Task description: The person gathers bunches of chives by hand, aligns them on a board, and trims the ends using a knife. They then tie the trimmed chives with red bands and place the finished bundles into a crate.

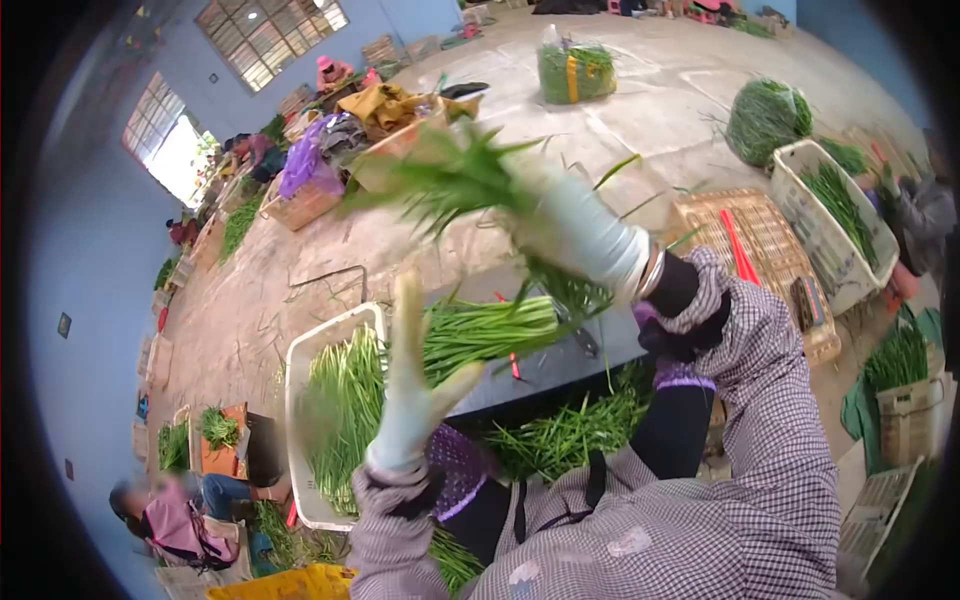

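Observation:
My right hand (570,225), in a pale glove, is raised above the dark board (625,335), closed round a blurred bunch of green stalks (450,180) whose leafy ends point left. My gloved left hand (405,385) is held up between the white crate and the board, its fingers apart and nothing in it. Behind it a thick bundle of green stalks (490,335) lies on the board. The white crate (293,420) on the left holds pale-ended stalks (345,400). Loose greens (575,435) lie below the board, by my knees.
An upturned wicker-like crate (760,240) with a red tool (738,245) stands to the right, beside a white crate of greens (790,180). Bagged greens (575,75) stand farther back. A person in pink (185,525) sits at the lower left.

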A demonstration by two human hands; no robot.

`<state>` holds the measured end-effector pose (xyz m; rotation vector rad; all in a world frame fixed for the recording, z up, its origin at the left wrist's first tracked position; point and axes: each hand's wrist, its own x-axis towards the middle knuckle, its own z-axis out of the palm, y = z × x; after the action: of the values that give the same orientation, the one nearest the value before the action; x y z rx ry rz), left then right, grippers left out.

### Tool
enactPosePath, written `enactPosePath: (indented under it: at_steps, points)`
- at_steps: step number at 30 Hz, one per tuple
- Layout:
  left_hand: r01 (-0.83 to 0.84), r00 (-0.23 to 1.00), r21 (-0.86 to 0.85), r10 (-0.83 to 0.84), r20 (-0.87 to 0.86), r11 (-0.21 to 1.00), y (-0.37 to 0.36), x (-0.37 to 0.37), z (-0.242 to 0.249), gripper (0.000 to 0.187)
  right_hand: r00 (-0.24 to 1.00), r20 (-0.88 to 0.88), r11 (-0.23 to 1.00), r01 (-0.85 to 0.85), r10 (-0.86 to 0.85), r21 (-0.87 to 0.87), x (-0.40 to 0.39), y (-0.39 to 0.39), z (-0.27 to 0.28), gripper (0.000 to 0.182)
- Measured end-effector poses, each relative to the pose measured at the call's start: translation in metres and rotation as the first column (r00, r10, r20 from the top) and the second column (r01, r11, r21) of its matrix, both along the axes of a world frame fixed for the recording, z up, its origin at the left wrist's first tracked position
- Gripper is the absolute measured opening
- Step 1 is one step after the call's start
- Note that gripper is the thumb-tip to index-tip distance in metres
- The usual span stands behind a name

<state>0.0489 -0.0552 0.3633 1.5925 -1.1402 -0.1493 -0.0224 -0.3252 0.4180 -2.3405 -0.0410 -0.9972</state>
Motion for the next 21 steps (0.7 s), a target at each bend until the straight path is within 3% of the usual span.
enactPosePath:
  at_steps: [1,2,3,4,5,6,7,8,9,10,11,12,13,15,17,19,21]
  points:
    - [0.008,0.999,-0.108,-0.005,0.031,0.994,-0.020,-0.009,-0.010,0.112,0.993,0.119,0.991,-0.001,0.016,-0.131,-0.015,0.028,0.007,0.045]
    - [-0.109,0.893,0.011,0.093,0.440,0.994,-0.026,0.004,-0.048,0.102,0.985,0.169,0.966,0.065,-0.023,-0.250,-0.022,0.049,0.004,0.048]
    - [-0.254,0.619,0.067,0.109,0.778,0.965,-0.028,0.014,-0.086,0.092,0.975,0.217,0.924,0.132,-0.055,-0.360,-0.026,0.068,-0.002,0.052]
    - [-0.098,0.817,0.167,-0.017,0.576,0.981,-0.033,0.013,-0.091,0.078,0.973,0.222,0.937,0.132,-0.060,-0.324,-0.028,0.085,-0.010,0.050]
    - [0.073,0.934,0.222,-0.145,0.326,0.972,-0.037,0.013,-0.097,0.065,0.986,0.129,0.927,0.144,-0.105,-0.347,-0.029,0.101,-0.025,0.044]
    - [-0.065,0.877,0.166,-0.023,0.480,0.984,-0.034,0.021,-0.137,0.061,0.965,0.083,0.868,0.260,-0.249,-0.422,-0.013,0.121,-0.058,0.042]
    - [-0.056,0.882,0.182,-0.037,0.471,0.982,-0.028,0.016,-0.158,0.061,0.921,0.044,0.791,0.356,-0.386,-0.498,-0.002,0.136,-0.086,0.040]
    - [-0.064,0.986,0.032,0.058,0.158,0.997,-0.022,0.009,-0.175,0.060,0.955,-0.088,0.855,0.209,-0.282,-0.474,-0.018,0.140,-0.078,0.041]
    - [-0.127,0.978,-0.105,0.107,-0.180,0.986,-0.014,0.003,-0.185,0.060,0.954,-0.098,0.863,0.209,-0.284,-0.460,-0.035,0.136,-0.063,0.041]
    - [-0.125,0.977,-0.085,0.107,-0.182,0.989,-0.003,-0.007,-0.177,0.060,0.984,-0.160,0.969,-0.117,0.083,-0.216,-0.051,0.125,-0.048,0.055]
    - [-0.163,0.932,-0.130,0.109,-0.345,0.978,0.011,-0.024,-0.151,0.056,0.888,-0.117,0.896,-0.442,0.444,0.046,-0.065,0.117,-0.047,0.070]
    - [-0.215,0.862,-0.172,0.103,-0.497,0.961,0.022,-0.041,-0.118,0.052,0.930,-0.087,0.933,-0.352,0.358,0.074,-0.070,0.113,-0.074,0.089]
    - [-0.278,0.771,-0.213,0.085,-0.631,0.937,0.030,-0.052,-0.091,0.049,0.919,-0.014,0.904,-0.385,0.394,0.186,-0.076,0.107,-0.087,0.092]
    - [-0.250,0.781,-0.410,-0.068,-0.621,0.877,0.053,-0.047,-0.082,0.029,0.895,-0.099,0.833,-0.358,0.435,0.422,-0.078,0.090,-0.129,0.091]
    - [-0.280,0.770,-0.425,-0.063,-0.635,0.861,0.086,-0.023,-0.102,0.015,0.806,-0.231,0.794,-0.407,0.544,0.451,-0.071,0.094,-0.188,0.093]
    - [-0.322,0.733,-0.410,-0.049,-0.679,0.854,0.101,-0.016,-0.103,0.012,0.689,-0.293,0.737,-0.530,0.662,0.419,-0.068,0.120,-0.215,0.114]
    - [-0.415,0.710,-0.462,-0.039,-0.704,0.784,0.107,-0.018,-0.096,0.013,0.561,-0.629,0.821,-0.516,0.539,0.243,-0.060,0.145,-0.242,0.131]
